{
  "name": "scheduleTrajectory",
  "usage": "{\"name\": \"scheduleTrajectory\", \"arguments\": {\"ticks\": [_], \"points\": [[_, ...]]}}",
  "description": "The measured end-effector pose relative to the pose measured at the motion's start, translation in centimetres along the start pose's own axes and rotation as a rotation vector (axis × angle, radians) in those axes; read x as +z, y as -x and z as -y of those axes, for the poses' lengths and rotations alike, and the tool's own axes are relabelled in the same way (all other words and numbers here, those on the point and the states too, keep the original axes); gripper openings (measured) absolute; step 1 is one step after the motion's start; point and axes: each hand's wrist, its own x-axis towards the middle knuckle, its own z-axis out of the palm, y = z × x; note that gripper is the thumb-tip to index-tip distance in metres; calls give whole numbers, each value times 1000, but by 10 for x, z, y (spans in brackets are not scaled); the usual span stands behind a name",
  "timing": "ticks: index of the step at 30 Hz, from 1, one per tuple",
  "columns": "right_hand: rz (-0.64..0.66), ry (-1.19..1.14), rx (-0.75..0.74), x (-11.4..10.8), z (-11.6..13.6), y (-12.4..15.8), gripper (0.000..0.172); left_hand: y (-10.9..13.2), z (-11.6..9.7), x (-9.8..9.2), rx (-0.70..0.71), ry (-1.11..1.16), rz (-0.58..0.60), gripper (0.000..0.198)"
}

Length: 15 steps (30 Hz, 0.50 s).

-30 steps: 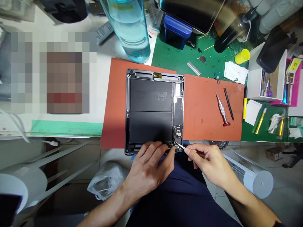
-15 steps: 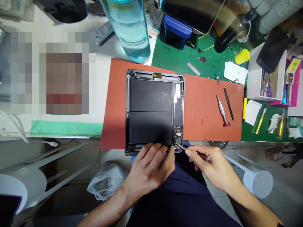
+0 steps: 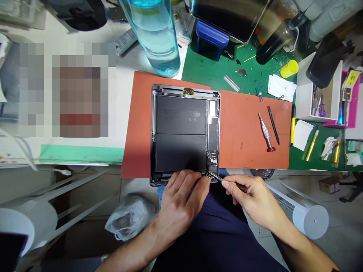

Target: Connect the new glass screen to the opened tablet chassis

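An opened tablet point(image 3: 181, 115) lies on the orange mat, its black battery cells and a strip of circuit board along the right side exposed. My left hand point(image 3: 183, 200) is at the tablet's lower edge, fingers curled and drawn together near the bottom right corner. Whatever its fingertips grip there is too small or hidden to make out. In my right hand point(image 3: 249, 196) is a pair of slim metal tweezers point(image 3: 216, 176), pinched between thumb and fingers. Their tip reaches into the tablet's lower right corner, close to my left fingertips.
A silver screwdriver point(image 3: 265, 130) and a black pry stick point(image 3: 273, 124) rest on the right orange mat point(image 3: 241, 155). Behind the tablet stand a blue water bottle point(image 3: 161, 49) and a phone on a blue stand point(image 3: 212, 36). A white tool box point(image 3: 306, 94) sits at the right.
My left hand's fingers have drawn closer together and shifted slightly at the tablet's lower right corner. My right hand and the tweezers have barely moved.
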Motion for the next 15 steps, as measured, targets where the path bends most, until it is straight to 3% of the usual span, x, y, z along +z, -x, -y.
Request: {"name": "scheduleTrajectory", "arguments": {"ticks": [15], "points": [[-14, 25, -62, 2, 0, -4, 36, -4, -13, 4, -135, -80, -16, 12]]}}
